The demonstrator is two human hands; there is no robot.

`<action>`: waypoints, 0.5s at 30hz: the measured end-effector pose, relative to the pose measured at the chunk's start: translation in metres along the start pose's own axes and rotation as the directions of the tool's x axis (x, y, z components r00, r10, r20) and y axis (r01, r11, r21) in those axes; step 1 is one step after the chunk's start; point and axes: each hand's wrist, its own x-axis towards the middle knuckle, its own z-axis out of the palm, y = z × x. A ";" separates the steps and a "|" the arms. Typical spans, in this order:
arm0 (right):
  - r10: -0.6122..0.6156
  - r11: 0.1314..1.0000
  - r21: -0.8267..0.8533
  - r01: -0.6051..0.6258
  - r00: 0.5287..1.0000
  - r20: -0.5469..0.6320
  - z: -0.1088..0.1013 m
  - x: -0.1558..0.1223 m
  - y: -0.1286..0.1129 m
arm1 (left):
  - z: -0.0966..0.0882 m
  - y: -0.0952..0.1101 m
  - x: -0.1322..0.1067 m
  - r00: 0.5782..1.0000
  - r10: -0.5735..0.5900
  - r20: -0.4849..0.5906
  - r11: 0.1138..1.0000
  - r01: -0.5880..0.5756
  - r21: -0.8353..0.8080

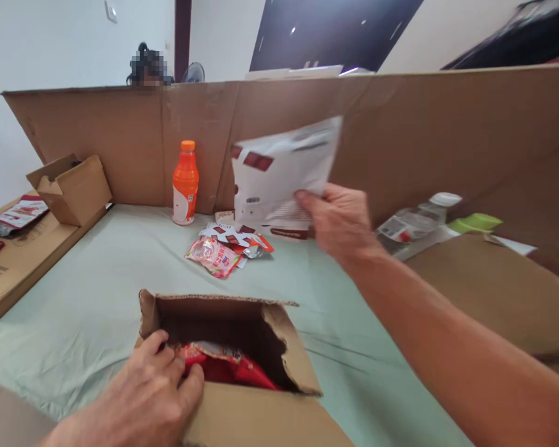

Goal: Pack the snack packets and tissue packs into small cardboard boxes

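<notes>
My right hand (339, 222) is raised over the far side of the table and pinches a white packet (282, 171) with dark red marks, held upright and blurred by motion. My left hand (151, 397) rests on the near edge of an open cardboard box (289, 347), its fingers curled over the rim and touching a red packet (233, 369) that lies inside. Beyond the box, a small heap of snack packets (226, 248) lies on the pale green tablecloth (97, 292).
An orange drink bottle (185, 183) stands against a tall cardboard wall (121, 143). A small open box (72, 186) sits on flat cardboard at the left. On the right lie a clear plastic bottle (417, 223), a green object (475, 222) and brown cardboard (494, 285). A person's head shows behind the wall.
</notes>
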 end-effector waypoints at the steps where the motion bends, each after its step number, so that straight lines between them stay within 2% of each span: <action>1: 0.008 0.997 0.078 -0.006 1.000 -0.014 -0.008 -0.016 -0.017 | -0.005 0.003 0.000 0.998 -0.027 0.062 0.999 0.029 -0.030; 4: 0.074 0.932 0.360 -0.045 0.995 -0.067 -0.022 -0.067 -0.070 | -0.013 0.008 0.002 0.987 -0.055 0.150 0.996 0.064 -0.059; 7: 0.107 0.904 0.419 -0.083 0.994 -0.034 -0.024 -0.112 -0.110 | -0.016 0.011 0.004 0.976 -0.073 0.206 0.996 0.082 -0.037; 9: 0.094 0.942 0.321 -0.099 0.995 0.030 -0.023 -0.135 -0.123 | -0.017 0.013 0.004 0.970 -0.085 0.228 0.996 0.092 -0.020; 11: 0.032 0.987 0.153 -0.051 0.992 0.124 -0.020 -0.152 -0.127 | -0.018 0.015 0.003 0.968 -0.094 0.233 0.995 0.099 -0.008; 13: -0.073 0.997 -0.001 0.075 0.970 0.232 -0.015 -0.164 -0.126 | -0.017 0.016 0.001 0.970 -0.104 0.219 0.994 0.107 0.000; 15: -0.189 0.970 -0.083 0.227 0.926 0.327 -0.007 -0.171 -0.122 | -0.016 0.016 -0.001 0.973 -0.113 0.200 0.993 0.116 0.000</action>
